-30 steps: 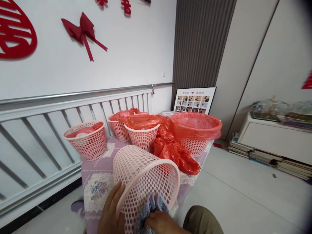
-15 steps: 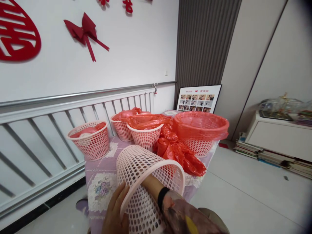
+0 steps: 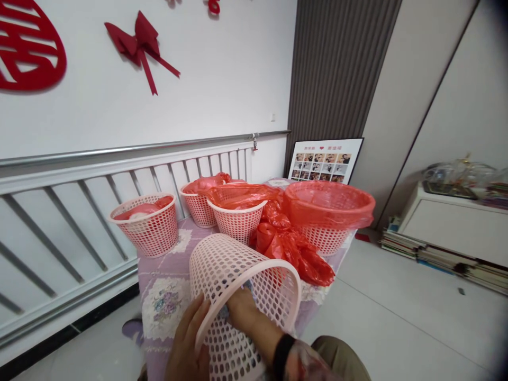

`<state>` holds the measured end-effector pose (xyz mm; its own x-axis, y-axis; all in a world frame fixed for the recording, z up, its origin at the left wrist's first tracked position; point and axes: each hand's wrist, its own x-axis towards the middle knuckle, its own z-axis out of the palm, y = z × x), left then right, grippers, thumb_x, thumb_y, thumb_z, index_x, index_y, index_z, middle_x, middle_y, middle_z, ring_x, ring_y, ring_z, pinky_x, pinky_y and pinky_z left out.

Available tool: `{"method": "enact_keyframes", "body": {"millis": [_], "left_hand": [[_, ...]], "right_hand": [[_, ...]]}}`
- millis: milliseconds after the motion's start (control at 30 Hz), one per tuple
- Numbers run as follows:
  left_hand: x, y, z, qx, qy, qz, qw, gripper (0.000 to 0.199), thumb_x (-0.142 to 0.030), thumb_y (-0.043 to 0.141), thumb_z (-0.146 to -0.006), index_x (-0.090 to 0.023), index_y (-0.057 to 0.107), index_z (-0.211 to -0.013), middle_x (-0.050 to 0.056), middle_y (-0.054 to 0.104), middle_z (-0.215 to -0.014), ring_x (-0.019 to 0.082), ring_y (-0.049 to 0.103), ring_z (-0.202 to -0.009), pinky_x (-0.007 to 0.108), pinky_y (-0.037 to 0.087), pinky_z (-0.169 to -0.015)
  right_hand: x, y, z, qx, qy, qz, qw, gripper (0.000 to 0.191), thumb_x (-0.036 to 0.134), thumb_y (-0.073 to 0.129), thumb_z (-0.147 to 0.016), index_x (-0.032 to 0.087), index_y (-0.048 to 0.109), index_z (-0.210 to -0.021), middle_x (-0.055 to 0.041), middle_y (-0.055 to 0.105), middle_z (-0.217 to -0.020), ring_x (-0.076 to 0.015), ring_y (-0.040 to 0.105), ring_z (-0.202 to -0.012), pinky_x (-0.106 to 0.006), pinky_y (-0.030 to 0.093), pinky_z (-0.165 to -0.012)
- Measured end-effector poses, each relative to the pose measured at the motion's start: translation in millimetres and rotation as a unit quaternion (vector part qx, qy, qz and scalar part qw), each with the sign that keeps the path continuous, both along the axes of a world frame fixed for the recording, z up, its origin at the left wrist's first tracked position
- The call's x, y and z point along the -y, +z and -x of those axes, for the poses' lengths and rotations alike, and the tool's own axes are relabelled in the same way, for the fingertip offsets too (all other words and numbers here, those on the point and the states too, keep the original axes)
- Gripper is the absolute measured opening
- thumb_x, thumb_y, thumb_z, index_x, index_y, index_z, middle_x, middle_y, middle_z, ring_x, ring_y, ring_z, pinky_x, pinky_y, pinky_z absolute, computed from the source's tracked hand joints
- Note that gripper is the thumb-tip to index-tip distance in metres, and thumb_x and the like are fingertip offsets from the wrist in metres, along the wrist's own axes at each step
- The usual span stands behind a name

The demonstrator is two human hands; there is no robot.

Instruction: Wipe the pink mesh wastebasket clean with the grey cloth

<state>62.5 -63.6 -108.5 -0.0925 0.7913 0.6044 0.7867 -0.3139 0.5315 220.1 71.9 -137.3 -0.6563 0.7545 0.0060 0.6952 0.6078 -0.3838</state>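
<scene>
A pale pink plastic mesh basket [image 3: 226, 256] lies tilted on its side near me, its mouth facing me. The fingers of my left hand [image 3: 189, 338] are wrapped round its left rim. Inside the mouth is my right hand [image 3: 243, 309], closed on a bluish-grey cloth [image 3: 248, 286] that shows only in small parts around the fingers. A black band circles the right wrist. Just beyond the basket, a roll of red plastic bags [image 3: 270, 241] lies loosely unrolled on the table.
Upright on the flowered purple tablecloth [image 3: 148, 272] stand several more baskets. One large basket [image 3: 327, 241] has a red bag over its rim; another basket [image 3: 156, 233] at left holds red plastic. Behind them runs a white radiator [image 3: 91, 177]. A photo board [image 3: 323, 159] leans in the corner.
My right hand has drawn back from deep inside the basket towards its mouth, and the bluish-grey cloth has come into view. My left hand keeps its place on the rim.
</scene>
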Motion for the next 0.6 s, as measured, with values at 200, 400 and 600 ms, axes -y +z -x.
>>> {"method": "enact_keyframes", "body": {"millis": [200, 400, 600], "left_hand": [[-0.5, -5.5, 4.7, -0.03, -0.013, -0.006, 0.999, 0.056, -0.01, 0.049, -0.08, -0.022, 0.059, -0.134, 0.008, 0.059, -0.142, 0.024, 0.054, -0.133, 0.042, 0.05, -0.108], [-0.8, -10.2, 6.9, -0.056, -0.003, -0.015, 0.998, 0.056, -0.009, 0.046, -0.085, -0.022, 0.054, -0.139, 0.008, 0.057, -0.145, 0.022, 0.053, -0.135, 0.04, 0.049, -0.109], [5.1, -2.1, 4.5, -0.016, 0.007, -0.004, 1.0, 0.057, -0.017, 0.051, -0.087, -0.023, 0.048, -0.143, 0.008, 0.059, -0.143, 0.025, 0.054, -0.133, 0.042, 0.049, -0.109]], "right_hand": [[55.1, -18.2, -38.7, 0.006, -0.026, 0.017, 0.999, 0.05, 0.022, 0.074, -0.065, 0.023, 0.066, -0.114, -0.0092, 0.069, -0.116, -0.0328, 0.062, -0.11, -0.05, 0.041, -0.1], [79.3, -37.9, -66.2, 0.006, -0.022, 0.081, 0.996, 0.064, 0.035, 0.082, -0.058, 0.027, 0.066, -0.119, -0.0083, 0.068, -0.12, -0.0331, 0.06, -0.112, -0.042, 0.038, -0.102], [78.9, -47.9, -69.8, -0.006, -0.019, 0.071, 0.997, 0.065, 0.041, 0.084, -0.059, 0.027, 0.066, -0.119, -0.0082, 0.069, -0.12, -0.0324, 0.06, -0.112, -0.043, 0.038, -0.103]]}}
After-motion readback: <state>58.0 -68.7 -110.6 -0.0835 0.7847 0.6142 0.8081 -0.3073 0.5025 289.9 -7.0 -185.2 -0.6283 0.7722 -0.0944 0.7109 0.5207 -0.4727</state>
